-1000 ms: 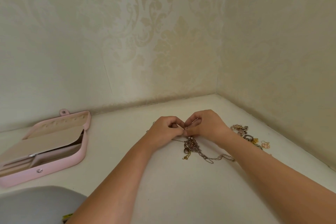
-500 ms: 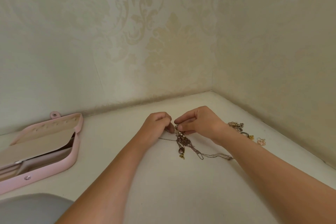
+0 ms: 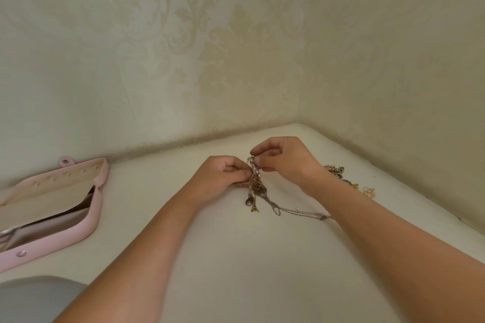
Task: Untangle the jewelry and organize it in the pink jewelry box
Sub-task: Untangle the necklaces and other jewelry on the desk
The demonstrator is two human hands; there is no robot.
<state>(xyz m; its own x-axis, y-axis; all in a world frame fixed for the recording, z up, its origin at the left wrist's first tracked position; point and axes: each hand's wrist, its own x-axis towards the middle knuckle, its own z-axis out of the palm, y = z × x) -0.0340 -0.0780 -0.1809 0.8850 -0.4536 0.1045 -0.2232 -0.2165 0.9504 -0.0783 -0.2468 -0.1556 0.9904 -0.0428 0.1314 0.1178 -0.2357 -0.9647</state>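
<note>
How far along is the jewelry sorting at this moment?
Done: the pink jewelry box lies open at the left; no jewelry shows in its visible part. In hand: the left hand and right hand both pinch the knotted chains, lifted partly off the table, one chain trailing on it. Left: freeing each chain, then boxing those and the loose pieces beside the right wrist.

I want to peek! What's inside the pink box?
The box shows beige lining and a beige flap. The flap covers most of the inside, so what lies below is hidden.

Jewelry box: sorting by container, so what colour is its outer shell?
The jewelry box is pale pink outside with a beige lining, clearest in the head view.
</note>
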